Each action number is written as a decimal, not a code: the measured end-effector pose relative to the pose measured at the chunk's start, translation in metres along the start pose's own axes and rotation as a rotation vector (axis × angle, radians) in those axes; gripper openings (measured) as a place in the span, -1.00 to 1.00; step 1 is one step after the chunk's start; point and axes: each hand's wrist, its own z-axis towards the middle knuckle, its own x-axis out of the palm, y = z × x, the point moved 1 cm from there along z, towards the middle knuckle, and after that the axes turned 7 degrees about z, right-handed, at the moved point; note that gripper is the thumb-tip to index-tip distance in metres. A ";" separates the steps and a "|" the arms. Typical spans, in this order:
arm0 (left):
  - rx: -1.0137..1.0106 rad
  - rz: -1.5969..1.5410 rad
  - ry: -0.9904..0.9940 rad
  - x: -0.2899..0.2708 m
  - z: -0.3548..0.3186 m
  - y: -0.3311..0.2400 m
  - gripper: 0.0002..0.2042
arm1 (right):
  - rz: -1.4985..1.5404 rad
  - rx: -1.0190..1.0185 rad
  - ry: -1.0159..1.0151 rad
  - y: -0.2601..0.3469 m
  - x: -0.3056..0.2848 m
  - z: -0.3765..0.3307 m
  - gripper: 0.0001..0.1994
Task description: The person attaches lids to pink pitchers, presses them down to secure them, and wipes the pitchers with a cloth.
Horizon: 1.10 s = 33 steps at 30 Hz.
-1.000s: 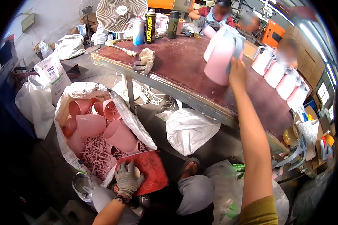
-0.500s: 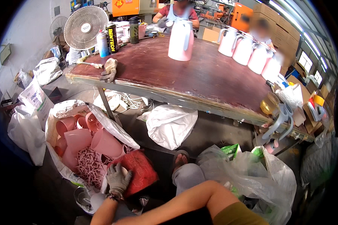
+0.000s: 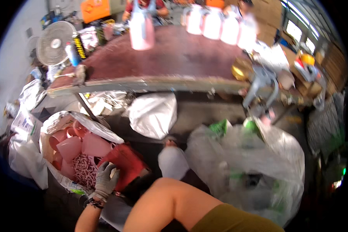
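My left hand [image 3: 105, 179], in a pale grey work glove, is at the near left edge of a red block-like object [image 3: 128, 164] with a worn top. Its fingers are stretched and the thumb stands apart. A small pale patch shows between thumb and fingers; I cannot make out what it is. Beside this hand is a white woven sack [image 3: 50, 127] holding pink plastic jug bodies [image 3: 70, 148] and a heap of thin pink plastic scraps [image 3: 85, 169]. My bare right forearm bends across my lap toward the lower edge, where its hand is out of the picture.
A dark red table [image 3: 174, 58] spans the far side, with a pink-and-white jug [image 3: 142, 33] and several more at right. Grey handle parts [image 3: 262, 83] hang at its right edge. Clear plastic bags [image 3: 228, 154] lie right of my knee. Two people are beyond the table.
The view has swung, so the table and sacks sit differently in the picture. My left hand has slid toward the near left edge of the red block. My right forearm has drawn further left.
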 end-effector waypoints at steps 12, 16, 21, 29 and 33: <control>0.824 -0.280 0.136 0.063 0.029 -0.228 -0.75 | -0.340 0.114 -1.680 -0.085 0.002 -0.370 -0.71; 0.918 -0.277 0.454 0.096 0.026 -0.265 -0.77 | -0.661 1.391 -1.961 -0.177 0.120 -0.502 -0.61; 0.970 -0.215 0.927 0.126 -0.001 -0.327 -0.65 | -0.454 1.502 -1.511 -0.258 0.189 -0.460 -0.55; 1.007 -0.350 0.842 0.177 -0.078 -0.386 -0.47 | -0.461 0.600 -2.120 -0.083 0.181 -0.429 -0.70; 1.013 -0.216 1.120 0.179 -0.076 -0.406 -0.54 | -0.829 1.028 -2.091 -0.031 0.181 -0.406 -0.69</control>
